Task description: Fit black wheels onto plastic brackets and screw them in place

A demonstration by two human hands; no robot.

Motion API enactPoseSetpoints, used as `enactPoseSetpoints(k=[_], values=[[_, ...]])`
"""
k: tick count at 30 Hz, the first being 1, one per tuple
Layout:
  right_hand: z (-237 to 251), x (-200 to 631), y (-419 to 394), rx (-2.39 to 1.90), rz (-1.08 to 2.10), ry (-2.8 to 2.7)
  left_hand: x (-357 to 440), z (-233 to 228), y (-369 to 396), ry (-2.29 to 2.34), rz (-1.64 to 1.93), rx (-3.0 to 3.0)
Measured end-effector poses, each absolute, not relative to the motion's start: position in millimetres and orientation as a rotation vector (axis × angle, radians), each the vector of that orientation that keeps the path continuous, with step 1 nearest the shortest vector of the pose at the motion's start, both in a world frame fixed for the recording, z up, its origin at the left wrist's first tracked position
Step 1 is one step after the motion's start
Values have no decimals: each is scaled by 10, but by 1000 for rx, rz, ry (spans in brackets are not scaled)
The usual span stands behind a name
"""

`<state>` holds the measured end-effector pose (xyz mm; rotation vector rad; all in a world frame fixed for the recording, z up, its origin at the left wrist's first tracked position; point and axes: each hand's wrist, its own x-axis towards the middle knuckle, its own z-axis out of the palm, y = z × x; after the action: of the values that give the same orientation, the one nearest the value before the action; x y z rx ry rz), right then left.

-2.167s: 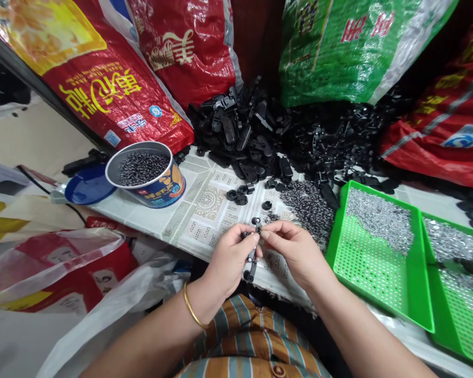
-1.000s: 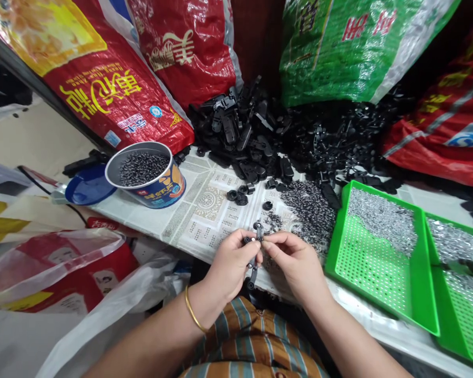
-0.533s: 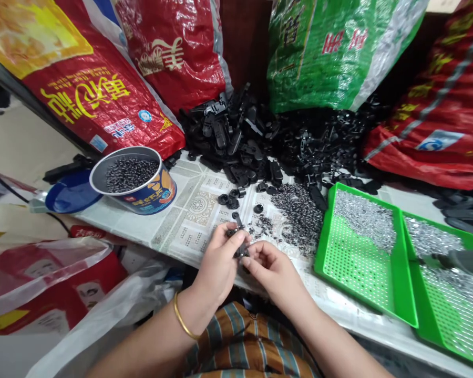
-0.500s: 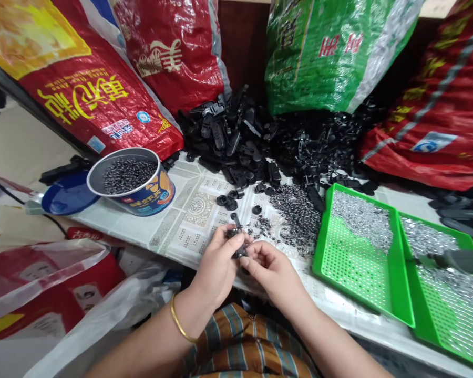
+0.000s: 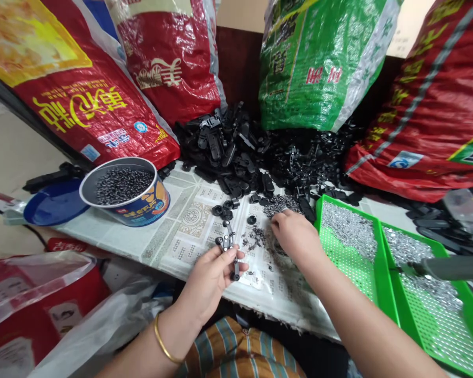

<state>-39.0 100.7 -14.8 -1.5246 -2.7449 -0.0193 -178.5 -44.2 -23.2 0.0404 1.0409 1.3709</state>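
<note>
My left hand (image 5: 216,270) is closed round a black plastic part with arms (image 5: 226,240), its thumb on top. The part has round ends and small shiny pins, and its middle is hidden by the fingers. My right hand (image 5: 295,233) bends over the pile of small black pieces (image 5: 279,203). Its fingers are pressed together at the pile, and whatever they pinch is hidden. Between the hands lie a loose round black piece (image 5: 252,220) and scattered tiny bits (image 5: 256,237). Just beyond the held part is a cluster of round black pieces (image 5: 223,210).
Green perforated trays (image 5: 352,273) of shiny metal bits stand at the right, a grey-handled tool (image 5: 453,268) over one. A blue tub (image 5: 142,208) of small black pieces stands left. Heaped black plastic parts (image 5: 228,147) lie before red sacks (image 5: 165,63) and a green sack (image 5: 319,68).
My right hand has left the held part and moved right and forward to the small black pieces. My left hand keeps the part, now more exposed. The camera view has shifted slightly.
</note>
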Motion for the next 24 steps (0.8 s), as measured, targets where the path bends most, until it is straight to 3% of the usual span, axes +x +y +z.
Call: enactPoseSetpoints(k=[9,16,24], values=[[-157,-344,1050,-1454,44,-2691,-1796,-232,-417,984,1385,6],[-61,-314,650,-1306,1135,-2086,-1729,-202,-316,908,1367,51],[-82,-355,283,-1093,824,-2300,-1625,-193,-293,981,1427,209]])
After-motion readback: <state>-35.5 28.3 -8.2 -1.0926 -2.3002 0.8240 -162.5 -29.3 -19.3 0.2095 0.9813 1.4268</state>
